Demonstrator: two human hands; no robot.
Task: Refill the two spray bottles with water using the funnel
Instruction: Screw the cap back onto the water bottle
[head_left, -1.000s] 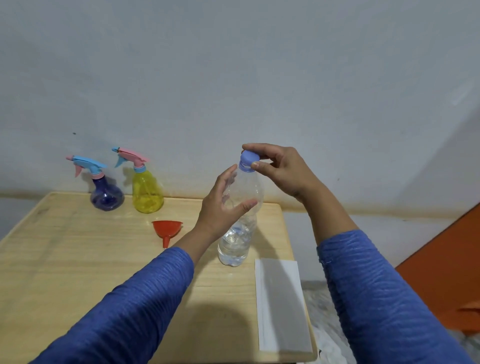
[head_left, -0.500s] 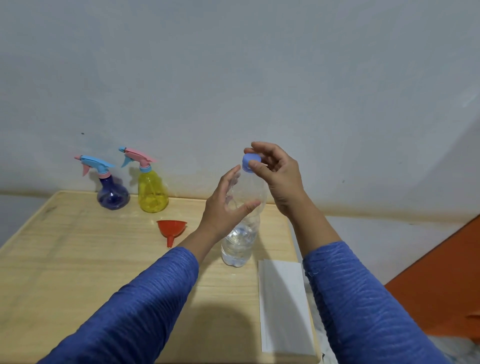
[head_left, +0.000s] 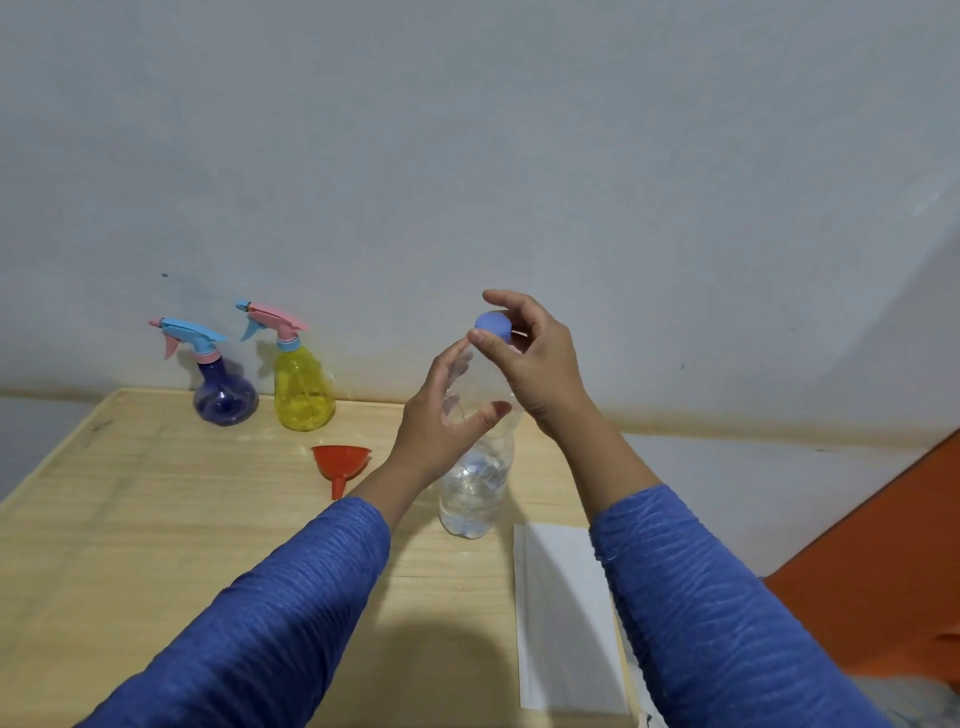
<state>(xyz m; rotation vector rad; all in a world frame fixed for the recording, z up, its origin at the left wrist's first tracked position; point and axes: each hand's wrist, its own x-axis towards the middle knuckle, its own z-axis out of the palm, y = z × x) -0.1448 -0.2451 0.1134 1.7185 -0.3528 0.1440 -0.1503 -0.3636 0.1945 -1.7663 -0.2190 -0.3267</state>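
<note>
A clear water bottle (head_left: 474, 488) stands on the wooden table (head_left: 156, 519), about a third full. My left hand (head_left: 441, 415) grips its upper body. My right hand (head_left: 530, 358) pinches the blue cap (head_left: 492, 326) at the bottle's top; the cap looks tilted toward me. A red funnel (head_left: 340, 465) lies on the table left of the bottle. At the back by the wall stand a dark blue spray bottle (head_left: 224, 397) and a yellow spray bottle (head_left: 304, 392), both with their trigger heads on.
A white folded sheet (head_left: 566, 613) lies along the table's right edge, just right of the water bottle. An orange surface (head_left: 893, 571) sits off the table to the right. The grey wall runs directly behind the table.
My right hand has turned on the cap, and the cap's flat top now faces me instead of pointing upward. My left hand keeps hold of the bottle.
</note>
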